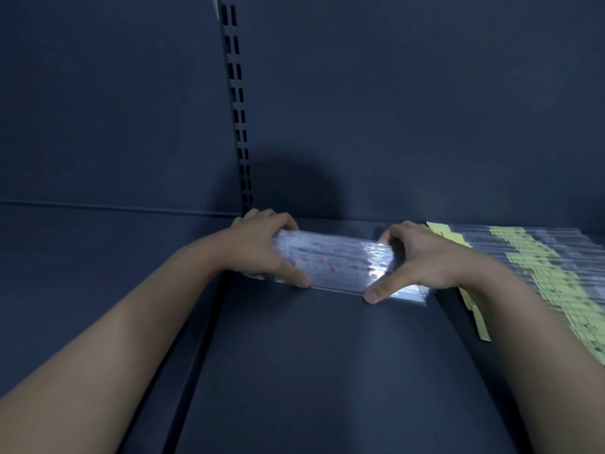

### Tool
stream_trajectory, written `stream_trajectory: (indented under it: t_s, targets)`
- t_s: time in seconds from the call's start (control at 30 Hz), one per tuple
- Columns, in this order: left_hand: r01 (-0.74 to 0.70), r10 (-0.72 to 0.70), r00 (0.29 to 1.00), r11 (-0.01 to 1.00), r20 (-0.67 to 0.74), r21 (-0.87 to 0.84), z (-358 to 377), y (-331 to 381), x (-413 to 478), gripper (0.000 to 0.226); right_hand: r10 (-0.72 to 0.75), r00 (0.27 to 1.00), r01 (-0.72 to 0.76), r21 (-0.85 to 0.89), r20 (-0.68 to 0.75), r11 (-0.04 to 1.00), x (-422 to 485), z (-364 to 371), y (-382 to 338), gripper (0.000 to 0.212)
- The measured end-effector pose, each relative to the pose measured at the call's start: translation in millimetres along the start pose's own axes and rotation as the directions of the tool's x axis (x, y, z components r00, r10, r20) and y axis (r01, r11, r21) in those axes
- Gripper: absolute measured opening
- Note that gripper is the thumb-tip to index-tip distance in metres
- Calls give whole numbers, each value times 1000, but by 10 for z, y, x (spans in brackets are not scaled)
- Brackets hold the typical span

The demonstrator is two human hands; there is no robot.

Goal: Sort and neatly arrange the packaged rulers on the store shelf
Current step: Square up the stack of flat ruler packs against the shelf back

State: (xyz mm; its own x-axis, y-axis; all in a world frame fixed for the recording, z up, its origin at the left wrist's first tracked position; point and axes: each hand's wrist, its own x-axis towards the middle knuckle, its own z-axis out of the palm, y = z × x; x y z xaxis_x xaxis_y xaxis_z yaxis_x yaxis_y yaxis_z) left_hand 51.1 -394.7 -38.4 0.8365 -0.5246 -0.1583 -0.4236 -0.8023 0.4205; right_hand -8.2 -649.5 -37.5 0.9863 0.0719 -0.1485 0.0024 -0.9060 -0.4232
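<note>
Head view: my left hand [262, 249] and right hand [422, 257] clamp the ends of the stack of clear-wrapped, red-and-blue printed rulers [334, 260], at the foot of the slotted dark metal upright [237, 103]. An uneven squeeze could make the slick stack fan out.

Two bare forearms in view: left forearm [131, 322] entering from 8 o'clock, right forearm [540, 339] from 4 o'clock, each uncovered to the frame edge. Left hand [262, 244] and right hand [422, 257] bare. Thumbnails [373, 293] short. Finer detail blurred.
</note>
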Motion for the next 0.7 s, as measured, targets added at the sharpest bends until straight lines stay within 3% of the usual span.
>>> stream_trajectory:
  t_s: [0.2,0.43,0.7]
  targets:
    - [-54,52,997,998,-52,-39,15,6,-8,49,-73,997,76,139,-26,987,-68,-13,-79,68]
    - [-25,18,997,995,-73,-92,-3,53,-61,63,12,995,-28,152,100,988,-75,-43,-125,61]
    - [3,-10,999,988,-48,-156,-9,84,-80,47,-21,996,14,92,81,996,-92,-67,-197,61]
